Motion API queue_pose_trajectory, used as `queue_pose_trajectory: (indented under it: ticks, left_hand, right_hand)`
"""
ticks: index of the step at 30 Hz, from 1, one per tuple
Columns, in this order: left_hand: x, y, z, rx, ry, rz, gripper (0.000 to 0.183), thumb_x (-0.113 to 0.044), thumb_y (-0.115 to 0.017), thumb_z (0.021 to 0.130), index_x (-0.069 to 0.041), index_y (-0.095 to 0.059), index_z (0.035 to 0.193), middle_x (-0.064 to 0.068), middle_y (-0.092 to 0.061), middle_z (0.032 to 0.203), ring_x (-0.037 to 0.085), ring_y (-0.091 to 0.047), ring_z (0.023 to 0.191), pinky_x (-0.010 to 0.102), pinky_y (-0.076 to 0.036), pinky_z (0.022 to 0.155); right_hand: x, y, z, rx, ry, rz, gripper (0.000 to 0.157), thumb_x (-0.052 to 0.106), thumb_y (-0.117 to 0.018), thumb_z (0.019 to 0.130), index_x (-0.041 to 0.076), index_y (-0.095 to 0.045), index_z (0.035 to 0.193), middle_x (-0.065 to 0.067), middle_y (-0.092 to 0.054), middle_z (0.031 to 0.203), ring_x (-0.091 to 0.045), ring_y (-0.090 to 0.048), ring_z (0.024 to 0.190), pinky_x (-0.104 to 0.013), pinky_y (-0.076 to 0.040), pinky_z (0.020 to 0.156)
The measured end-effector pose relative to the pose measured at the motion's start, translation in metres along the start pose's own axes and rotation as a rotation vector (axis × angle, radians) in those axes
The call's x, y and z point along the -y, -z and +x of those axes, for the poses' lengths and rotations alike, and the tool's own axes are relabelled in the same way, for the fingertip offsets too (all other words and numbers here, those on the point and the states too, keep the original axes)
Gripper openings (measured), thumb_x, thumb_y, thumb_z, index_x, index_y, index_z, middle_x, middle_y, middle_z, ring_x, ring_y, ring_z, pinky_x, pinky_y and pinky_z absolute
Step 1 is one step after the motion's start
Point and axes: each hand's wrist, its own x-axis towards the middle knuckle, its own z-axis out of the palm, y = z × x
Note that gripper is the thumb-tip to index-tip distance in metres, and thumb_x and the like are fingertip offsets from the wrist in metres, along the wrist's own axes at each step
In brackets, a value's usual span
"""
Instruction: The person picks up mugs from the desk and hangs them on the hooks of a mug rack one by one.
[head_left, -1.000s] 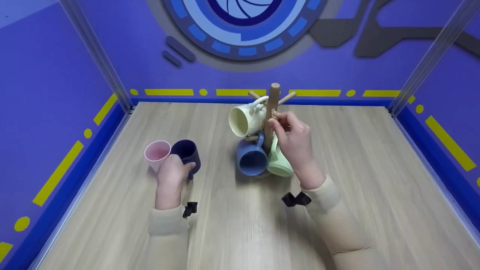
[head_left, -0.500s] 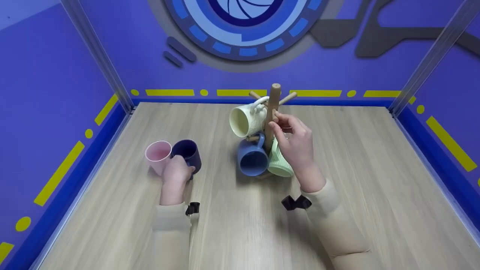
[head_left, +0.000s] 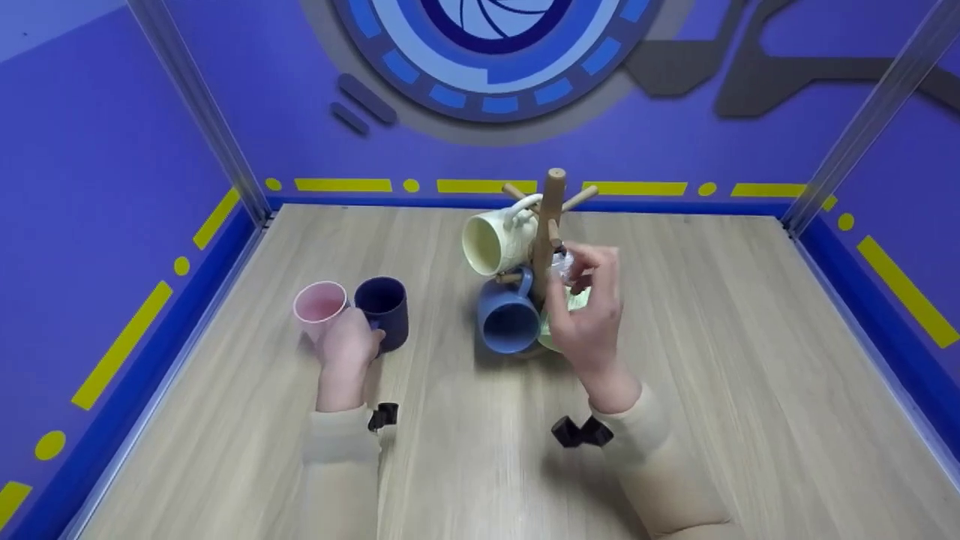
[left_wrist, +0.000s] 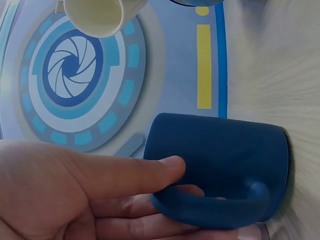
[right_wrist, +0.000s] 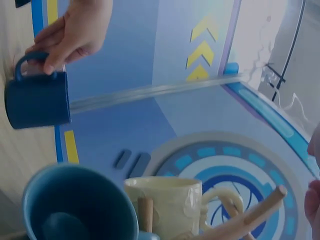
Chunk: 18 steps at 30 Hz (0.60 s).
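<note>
My left hand [head_left: 349, 341] grips the handle of a dark blue mug [head_left: 386, 315]. In the left wrist view the thumb [left_wrist: 172, 167] lies against the mug's side and other fingers pass behind the handle. Whether the mug's base touches the table cannot be told. A pink cup [head_left: 321, 304] stands upright just left of it. My right hand [head_left: 591, 311] is at the wooden mug tree [head_left: 552, 202], just below a front peg [head_left: 554, 232], with thumb and fingers bent and apart. A whitish blur shows between them. Behind this hand, a pale green mug [head_left: 550, 337] is partly hidden.
On the tree hang a cream mug [head_left: 484, 244], upper left, and a mid-blue mug [head_left: 508, 322] below it. Two bare pegs point to the back. Patterned blue panels [head_left: 420, 157] enclose the wooden tabletop [head_left: 450, 450] at the back and sides.
My right hand has left the front peg and moved slightly down, its thumb and fingers now further apart. The dark blue mug has shifted slightly right, away from the pink cup, with my left hand.
</note>
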Motion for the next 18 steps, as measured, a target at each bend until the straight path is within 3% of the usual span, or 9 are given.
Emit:
queue_pose_trajectory:
  ticks: [3,7,12,18]
  left_hand:
    - [-0.002,0.001,-0.001,-0.039,-0.002,0.007,0.029,-0.021,-0.072,0.091,0.006,-0.073,0.104,0.023,-0.075,0.108,0.039,-0.071,0.100,0.054,-0.056,0.086]
    - [-0.004,0.002,-0.002,-0.097,-0.009,0.030,0.031,-0.020,-0.070,0.093,0.007,-0.073,0.106,0.026,-0.075,0.107,0.044,-0.072,0.101,0.056,-0.057,0.085]
    - [-0.010,0.008,-0.006,-0.105,-0.022,0.024,0.027,-0.022,-0.069,0.096,0.003,-0.075,0.105,0.026,-0.076,0.105,0.044,-0.072,0.099,0.055,-0.056,0.083]
    - [-0.017,0.024,-0.022,-0.117,-0.129,-0.051,0.018,-0.020,-0.072,0.096,-0.005,-0.076,0.105,0.020,-0.077,0.102,0.039,-0.073,0.097,0.053,-0.055,0.079]
  right_hand:
    - [0.007,-0.005,-0.009,0.137,0.074,0.070,0.032,-0.011,-0.066,0.085,-0.004,-0.061,0.117,-0.013,-0.054,0.084,-0.020,-0.051,0.070,-0.022,-0.042,0.059]
    - [0.010,-0.013,-0.022,0.382,0.094,0.089,0.032,-0.006,-0.070,0.088,-0.003,-0.061,0.119,-0.009,-0.060,0.085,-0.017,-0.058,0.072,-0.025,-0.050,0.061]
    - [0.005,-0.024,-0.036,0.644,0.033,0.042,0.031,0.008,-0.070,0.096,0.000,-0.061,0.124,-0.009,-0.067,0.100,-0.018,-0.065,0.088,-0.032,-0.057,0.074]
    - [-0.002,-0.031,-0.047,0.812,-0.049,-0.004,0.049,0.018,-0.076,0.094,0.000,-0.058,0.136,-0.015,-0.065,0.130,-0.025,-0.064,0.121,-0.042,-0.055,0.100]
